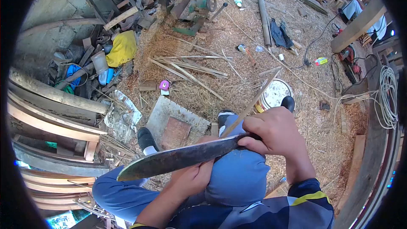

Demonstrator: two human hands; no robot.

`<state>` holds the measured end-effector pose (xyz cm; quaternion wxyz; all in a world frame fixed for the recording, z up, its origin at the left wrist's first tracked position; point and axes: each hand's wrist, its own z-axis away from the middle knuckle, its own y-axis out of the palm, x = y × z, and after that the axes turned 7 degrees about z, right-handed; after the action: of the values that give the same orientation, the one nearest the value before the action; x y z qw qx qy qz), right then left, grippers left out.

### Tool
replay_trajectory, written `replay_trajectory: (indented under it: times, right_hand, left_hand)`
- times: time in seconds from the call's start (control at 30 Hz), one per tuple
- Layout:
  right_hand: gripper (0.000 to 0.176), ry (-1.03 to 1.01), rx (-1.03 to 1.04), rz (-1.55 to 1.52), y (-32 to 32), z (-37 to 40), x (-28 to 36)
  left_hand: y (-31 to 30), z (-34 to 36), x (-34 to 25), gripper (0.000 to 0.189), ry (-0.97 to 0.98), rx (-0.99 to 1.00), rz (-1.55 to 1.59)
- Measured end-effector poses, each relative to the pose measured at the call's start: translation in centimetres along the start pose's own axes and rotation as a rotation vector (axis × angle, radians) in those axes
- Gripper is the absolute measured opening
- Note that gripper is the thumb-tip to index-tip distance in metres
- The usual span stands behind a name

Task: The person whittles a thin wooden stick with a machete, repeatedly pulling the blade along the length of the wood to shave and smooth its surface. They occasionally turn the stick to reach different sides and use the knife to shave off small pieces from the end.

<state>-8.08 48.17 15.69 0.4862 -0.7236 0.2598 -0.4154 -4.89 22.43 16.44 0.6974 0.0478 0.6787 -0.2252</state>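
Note:
My right hand (273,131) grips the handle end of a long, rusty curved machete (178,157) that points left across my lap. Against the blade rests a thin bamboo strip (253,101), which rises up and to the right from my blue-trousered knee (237,174). My left hand (190,178) sits below the blade, against the knee, its fingers closed around the lower end of the strip, partly hidden by the machete.
Wood shavings cover the ground. A white paint can (275,94) stands just beyond my hands. Split bamboo strips (190,68), a metal sheet (171,123), stacked planks (51,118) at left, a yellow bag (123,48) and a rope coil (388,97) at right surround me.

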Motion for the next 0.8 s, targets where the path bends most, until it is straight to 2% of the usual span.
replay_trajectory:
  times: [0.2,0.43,0.53,0.63,0.73,0.77,0.8]
  right_hand:
    - [0.049,-0.033,-0.098,0.043,-0.2,0.4,0.3]
    - [0.049,-0.04,-0.144,0.081,-0.8,0.7,0.7]
    - [0.048,-0.011,-0.128,0.078,-0.6,1.2,0.5]
    - [0.047,0.101,-0.113,-0.039,0.2,2.4,-0.6]
    - [0.047,0.08,-0.047,-0.01,-0.8,2.1,0.3]
    - [0.048,0.041,-0.027,0.013,-0.8,1.8,0.1]
    - [0.048,0.03,-0.034,0.025,-0.8,1.6,0.2]
  left_hand:
    - [0.2,2.6,0.4,0.022,-0.045,-0.093,-0.031]
    - [0.4,3.5,-0.3,0.026,-0.169,-0.099,0.102]
    - [0.4,4.4,0.7,0.026,-0.22,-0.076,0.143]
    - [-0.3,5.2,2.6,0.022,-0.204,-0.06,0.216]
    - [-0.3,4.5,2.0,0.02,-0.279,-0.113,0.386]
    - [-0.2,4.2,1.6,0.019,-0.319,-0.071,0.36]
    - [0.1,3.9,2.0,0.019,-0.235,-0.076,0.296]
